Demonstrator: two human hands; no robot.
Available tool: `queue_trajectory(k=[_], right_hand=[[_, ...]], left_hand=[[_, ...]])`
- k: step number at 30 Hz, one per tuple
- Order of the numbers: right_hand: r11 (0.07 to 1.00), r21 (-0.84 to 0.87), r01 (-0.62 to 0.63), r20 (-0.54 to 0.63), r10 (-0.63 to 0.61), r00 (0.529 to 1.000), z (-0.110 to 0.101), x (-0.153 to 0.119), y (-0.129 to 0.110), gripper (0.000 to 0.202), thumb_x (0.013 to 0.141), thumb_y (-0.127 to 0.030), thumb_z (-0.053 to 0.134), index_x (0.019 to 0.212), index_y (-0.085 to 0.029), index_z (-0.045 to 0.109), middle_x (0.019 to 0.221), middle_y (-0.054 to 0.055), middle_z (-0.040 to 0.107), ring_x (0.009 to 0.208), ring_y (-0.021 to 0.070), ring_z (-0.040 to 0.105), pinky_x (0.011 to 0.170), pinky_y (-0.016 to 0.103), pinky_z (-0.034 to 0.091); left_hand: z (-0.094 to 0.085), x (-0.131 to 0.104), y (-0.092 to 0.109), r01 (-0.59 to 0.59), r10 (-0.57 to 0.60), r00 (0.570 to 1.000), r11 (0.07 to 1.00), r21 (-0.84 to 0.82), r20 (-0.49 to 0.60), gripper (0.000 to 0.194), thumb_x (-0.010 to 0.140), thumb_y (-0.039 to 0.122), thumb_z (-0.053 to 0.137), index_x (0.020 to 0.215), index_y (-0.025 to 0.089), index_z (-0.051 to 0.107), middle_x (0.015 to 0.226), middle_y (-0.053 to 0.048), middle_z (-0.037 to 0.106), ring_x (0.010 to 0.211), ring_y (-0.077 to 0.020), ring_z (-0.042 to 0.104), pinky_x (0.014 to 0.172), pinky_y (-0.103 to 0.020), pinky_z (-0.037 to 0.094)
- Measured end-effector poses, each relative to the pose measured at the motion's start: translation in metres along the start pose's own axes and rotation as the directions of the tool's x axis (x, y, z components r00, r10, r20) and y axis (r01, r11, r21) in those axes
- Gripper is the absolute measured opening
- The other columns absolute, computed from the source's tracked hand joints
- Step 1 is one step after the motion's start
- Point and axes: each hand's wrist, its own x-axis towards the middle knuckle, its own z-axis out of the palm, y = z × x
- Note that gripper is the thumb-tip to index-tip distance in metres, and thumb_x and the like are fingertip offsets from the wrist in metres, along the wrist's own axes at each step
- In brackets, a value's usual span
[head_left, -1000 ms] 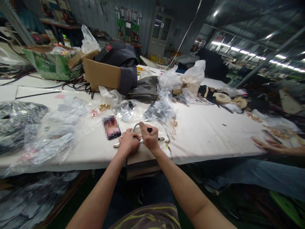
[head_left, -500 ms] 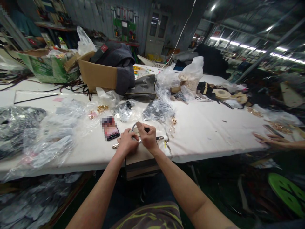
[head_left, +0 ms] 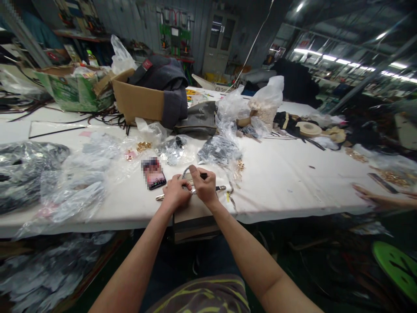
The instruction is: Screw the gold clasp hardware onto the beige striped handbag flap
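A brown-grey bag piece hangs over the table's front edge, below both hands. My left hand rests on its upper part with fingers bent inward; what they press is too small to make out. Close beside it, my right hand is wrapped round a dark-handled tool, its working end hidden. A strap with metal ends passes under the hands, and a grey cord loops up between them. Left of my hands lies a phone.
Plastic bags and gold metal parts lie beyond the hands. A cardboard box with dark cloth stands at the back left. Another person's hand rests on the white table at the right.
The view has shifted slightly, so the scene sits a little further right. Both hands keep nearly the same pose over the bag piece.
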Motion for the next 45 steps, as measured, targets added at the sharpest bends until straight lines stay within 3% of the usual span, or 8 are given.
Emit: queue_trajectory(k=[15,28,39,45], right_hand=[[0.999,0.031,0.021,-0.004,-0.021,1.000,0.000,-0.002,0.003,0.068,0.109,-0.062,0.070,0.060,-0.023,0.044,0.058,-0.004,0.039,0.057,0.0113,0.033,0.056,0.033,0.028],[1.000,-0.019,0.018,-0.012,-0.018,1.000,0.000,-0.001,0.004,0.072,0.107,-0.071,0.067,0.061,-0.024,0.038,0.058,-0.004,0.036,0.058,0.0119,0.032,0.058,0.033,0.028],[1.000,-0.001,-0.028,-0.014,0.028,1.000,0.000,0.002,0.001,0.074,0.102,-0.080,0.066,0.061,-0.025,0.036,0.059,-0.004,0.035,0.058,0.0119,0.033,0.056,0.032,0.030],[0.988,0.114,-0.106,-0.036,0.110,0.993,-0.001,0.013,0.018,0.073,0.101,-0.077,0.072,0.061,-0.026,0.039,0.058,-0.005,0.038,0.055,0.0109,0.035,0.053,0.030,0.031]], left_hand=[[0.003,0.000,-0.003,-0.019,0.018,0.999,1.000,-0.015,-0.029,0.014,0.087,0.027,0.076,0.098,0.031,0.083,0.180,-0.005,0.051,0.165,-0.0395,0.047,0.132,-0.062,0.042],[0.005,0.001,-0.005,-0.025,0.024,0.999,1.000,-0.003,-0.035,0.012,0.088,0.028,0.078,0.098,0.032,0.084,0.178,-0.004,0.053,0.164,-0.0406,0.049,0.130,-0.062,0.045],[-0.001,0.001,-0.001,-0.011,0.011,1.000,1.000,-0.003,-0.010,0.011,0.089,0.029,0.080,0.099,0.031,0.084,0.180,-0.004,0.051,0.164,-0.0410,0.050,0.133,-0.063,0.044],[-0.001,0.005,0.000,0.002,-0.002,1.000,1.000,-0.015,0.004,0.011,0.089,0.027,0.081,0.099,0.029,0.084,0.181,-0.006,0.049,0.163,-0.0407,0.050,0.134,-0.064,0.042]])
